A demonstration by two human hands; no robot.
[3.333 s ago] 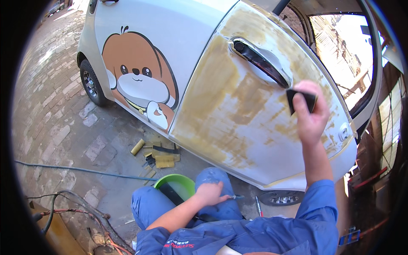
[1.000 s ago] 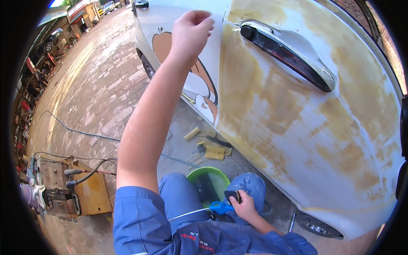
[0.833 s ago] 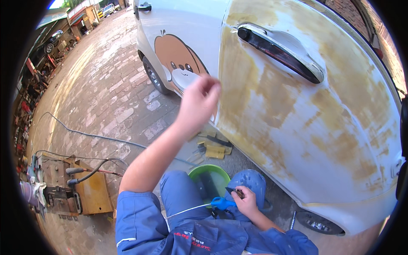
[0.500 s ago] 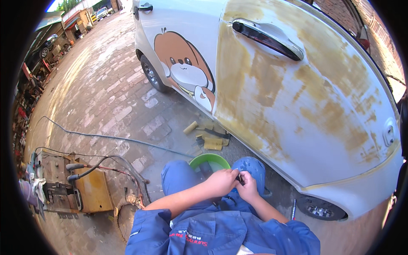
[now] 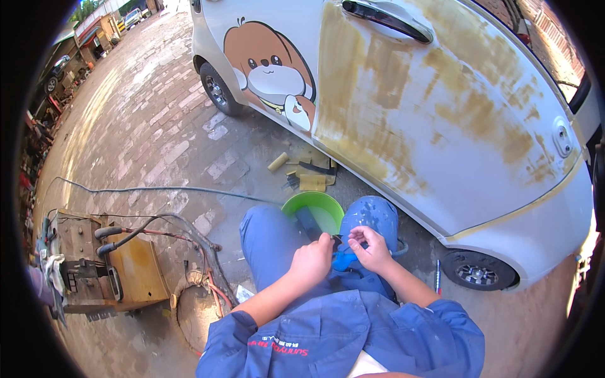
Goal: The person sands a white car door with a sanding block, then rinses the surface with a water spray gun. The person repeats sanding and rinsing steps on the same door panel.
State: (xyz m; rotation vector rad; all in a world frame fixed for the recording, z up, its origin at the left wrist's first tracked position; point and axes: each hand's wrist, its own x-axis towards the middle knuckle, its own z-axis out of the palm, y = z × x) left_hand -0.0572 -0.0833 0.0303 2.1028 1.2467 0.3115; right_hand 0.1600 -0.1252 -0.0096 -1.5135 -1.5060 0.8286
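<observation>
My left hand (image 5: 313, 259) is closed, its thumb and fingertips pinching a small dark piece (image 5: 337, 240) too small to make out. Just beside it, my right hand (image 5: 370, 248) is loosely curled, thumb and fingers apart, with nothing visible in it. Both hands are above my lap, where a bright blue item (image 5: 344, 260) shows beneath them. Beyond them stands a green basin (image 5: 334, 206) with a dark object and pale liquid inside. White car door panels (image 5: 435, 142) with yellowish-brown patches rise ahead on the right.
Yellow blocks (image 5: 312, 183), a pale roll (image 5: 277, 162) and a dark strip (image 5: 317, 167) lie beside the basin. A worn metal machine (image 5: 135, 268) with cables stands left. A hose (image 5: 170, 188) crosses the paving. The car's wheel (image 5: 477, 269) is close on the right.
My hands, together before, have drawn slightly apart, and my right fingers have loosened. The view has shifted, bringing more of the basin into sight.
</observation>
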